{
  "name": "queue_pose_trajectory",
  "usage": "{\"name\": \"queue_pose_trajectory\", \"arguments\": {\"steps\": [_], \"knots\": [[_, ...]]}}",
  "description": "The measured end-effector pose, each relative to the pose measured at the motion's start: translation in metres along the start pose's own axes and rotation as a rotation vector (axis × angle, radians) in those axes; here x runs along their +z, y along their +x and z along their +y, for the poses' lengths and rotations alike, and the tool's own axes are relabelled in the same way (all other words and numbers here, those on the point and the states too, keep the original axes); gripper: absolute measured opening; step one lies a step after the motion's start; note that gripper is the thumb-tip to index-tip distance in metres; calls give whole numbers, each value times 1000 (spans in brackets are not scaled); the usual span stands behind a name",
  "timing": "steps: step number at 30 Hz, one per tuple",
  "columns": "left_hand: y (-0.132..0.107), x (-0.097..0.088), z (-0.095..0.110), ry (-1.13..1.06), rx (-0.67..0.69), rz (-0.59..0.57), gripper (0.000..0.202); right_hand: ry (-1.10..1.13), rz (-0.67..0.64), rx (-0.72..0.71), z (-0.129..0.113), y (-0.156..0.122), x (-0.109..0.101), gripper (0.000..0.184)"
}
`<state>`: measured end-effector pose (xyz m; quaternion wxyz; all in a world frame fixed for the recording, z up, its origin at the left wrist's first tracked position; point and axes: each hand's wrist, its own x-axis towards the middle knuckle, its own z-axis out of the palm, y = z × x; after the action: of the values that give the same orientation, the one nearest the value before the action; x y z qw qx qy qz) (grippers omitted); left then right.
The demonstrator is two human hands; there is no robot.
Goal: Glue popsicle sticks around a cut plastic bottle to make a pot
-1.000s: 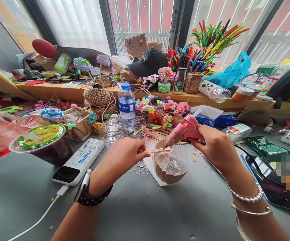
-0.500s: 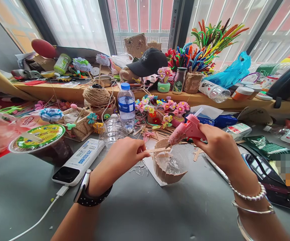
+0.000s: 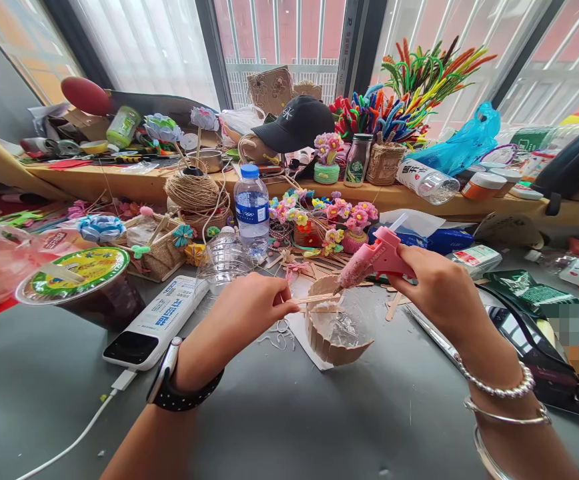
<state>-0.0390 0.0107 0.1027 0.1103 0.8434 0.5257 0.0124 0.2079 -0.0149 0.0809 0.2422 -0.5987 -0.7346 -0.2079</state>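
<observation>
Pinched in the fingers of my left hand (image 3: 254, 303) is one end of a flat wooden craft stick (image 3: 318, 299), held level. My right hand (image 3: 434, 283) is wrapped round the handle of a pink hot glue gun (image 3: 369, 259), its nozzle pointing down-left at the stick's far end. A clear glue stick (image 3: 399, 221) pokes out of the gun's back. Just below both, a clear plastic bowl (image 3: 362, 319) stands with craft sticks (image 3: 338, 351) covering part of its outer wall. White paper (image 3: 314, 350) lies partly under the bowl.
A power bank (image 3: 157, 323) with a cable and a lidded drink cup (image 3: 84, 287) are at left. Behind stand a water bottle (image 3: 252, 210) and loose craft sticks (image 3: 314, 270). A black glossy pouch (image 3: 539, 353) lies right. The ledge behind is crowded with craft supplies.
The glue gun and my right hand have shifted slightly to the right, the nozzle moving toward the craft stick's far end. My left hand and the bowl stay where they were.
</observation>
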Motion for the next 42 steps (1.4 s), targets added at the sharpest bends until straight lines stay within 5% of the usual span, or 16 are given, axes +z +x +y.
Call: {"name": "queue_pose_trajectory", "arguments": {"steps": [15,42], "knots": [[0,0,1,26,-1,2,27,-5,-23,24,4,-1,0,26],[0,0,0,-56,6,-24,24,13,-52,57,6,0,-1,12]]}}
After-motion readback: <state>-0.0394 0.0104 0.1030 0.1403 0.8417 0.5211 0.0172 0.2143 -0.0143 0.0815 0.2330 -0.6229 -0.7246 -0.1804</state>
